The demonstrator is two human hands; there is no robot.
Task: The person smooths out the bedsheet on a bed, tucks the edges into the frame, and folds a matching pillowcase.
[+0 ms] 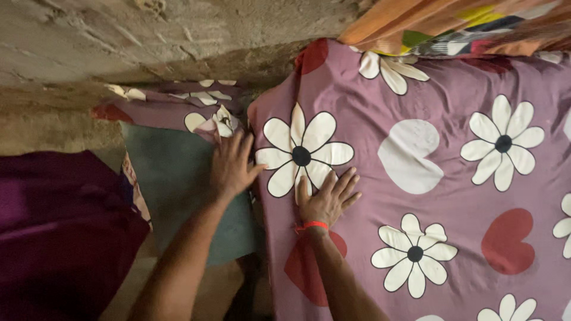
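While the right hand lies flat, fingers spread, on the mauve flowered sheet at centre, the left hand presses open-palmed at its bunched edge, apparently gripping nothing, hemmed by grey mat, rough wall and maroon cloth.

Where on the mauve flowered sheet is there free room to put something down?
The mauve flowered bedsheet lies free to the right of the right hand, between the white heart and the red heart. It is crowded at the bed's left edge, where the left hand presses, and under the folded orange cloth at the top.
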